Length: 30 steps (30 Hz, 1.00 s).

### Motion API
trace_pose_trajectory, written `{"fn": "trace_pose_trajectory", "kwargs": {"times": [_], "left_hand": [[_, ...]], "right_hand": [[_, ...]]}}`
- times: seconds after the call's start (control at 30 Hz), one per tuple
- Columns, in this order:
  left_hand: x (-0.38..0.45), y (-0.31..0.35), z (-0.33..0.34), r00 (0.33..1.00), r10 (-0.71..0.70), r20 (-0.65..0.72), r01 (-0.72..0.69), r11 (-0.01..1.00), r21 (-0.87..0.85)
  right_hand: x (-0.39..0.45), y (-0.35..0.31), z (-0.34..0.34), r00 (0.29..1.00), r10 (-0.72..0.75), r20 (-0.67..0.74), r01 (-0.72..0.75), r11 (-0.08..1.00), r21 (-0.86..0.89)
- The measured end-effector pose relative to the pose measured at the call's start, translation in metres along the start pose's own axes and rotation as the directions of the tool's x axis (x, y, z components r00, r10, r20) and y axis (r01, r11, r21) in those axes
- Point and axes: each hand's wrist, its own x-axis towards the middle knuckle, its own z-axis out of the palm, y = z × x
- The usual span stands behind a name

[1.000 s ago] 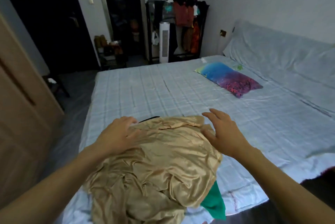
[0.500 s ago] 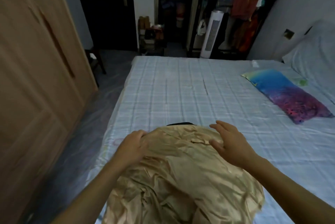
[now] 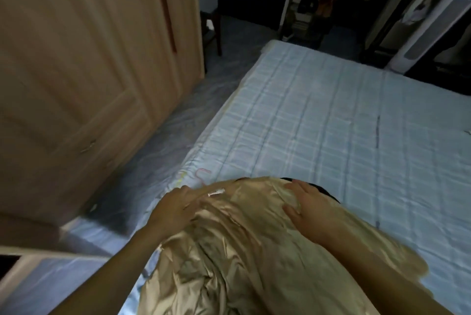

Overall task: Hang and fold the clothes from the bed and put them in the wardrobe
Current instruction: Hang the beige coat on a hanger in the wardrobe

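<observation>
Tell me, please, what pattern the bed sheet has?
The bed sheet is pale blue with a checked pattern, seen in the head view.

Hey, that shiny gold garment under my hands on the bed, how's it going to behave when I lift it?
The gold garment will probably go floppy: it lies in soft crumpled folds. Its sheen suggests a slick satin that may slide through the left hand and right hand. It probably weighs little, since it looks thin.

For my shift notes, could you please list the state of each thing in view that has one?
gold satin garment: crumpled, unfolded, on the bed
black garment: mostly hidden under the gold one
left hand: resting on the gold garment
right hand: fingers spread, pressing the gold garment
wardrobe: doors closed
</observation>
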Motion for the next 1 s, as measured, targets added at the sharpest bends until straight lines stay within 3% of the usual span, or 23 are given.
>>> {"fn": "trace_pose_trajectory", "kwargs": {"times": [0.1, 0.27, 0.4, 0.6, 0.8, 0.87, 1.0], "left_hand": [[0.018, -0.029, 0.017, 0.990, -0.138, 0.007, 0.138, 0.990, 0.040], [0.056, -0.069, 0.049, 0.980, -0.198, 0.017, 0.196, 0.977, 0.082], [0.093, -0.092, 0.068, 0.984, -0.180, -0.003, 0.179, 0.977, 0.120], [0.141, -0.148, 0.102, 0.979, -0.200, 0.031, 0.190, 0.962, 0.198], [0.170, -0.181, 0.134, 0.908, -0.417, 0.025, 0.418, 0.908, -0.020], [0.170, -0.191, 0.144, 0.901, -0.433, 0.018, 0.433, 0.901, -0.029], [0.164, -0.196, 0.156, 0.912, -0.410, 0.023, 0.408, 0.912, 0.048]], "right_hand": [[0.045, -0.001, 0.019, 0.998, -0.067, 0.001, 0.066, 0.987, 0.144], [0.112, -0.001, 0.060, 0.984, -0.176, -0.005, 0.172, 0.953, 0.250], [0.156, -0.005, 0.097, 0.980, -0.192, 0.049, 0.174, 0.953, 0.247], [0.202, -0.006, 0.166, 0.990, -0.108, 0.093, 0.080, 0.962, 0.261], [0.243, -0.001, 0.229, 0.998, -0.052, 0.036, 0.039, 0.957, 0.289], [0.259, -0.001, 0.241, 0.999, -0.043, 0.017, 0.036, 0.960, 0.279], [0.273, -0.004, 0.259, 0.980, -0.008, 0.197, -0.028, 0.984, 0.177]]}}
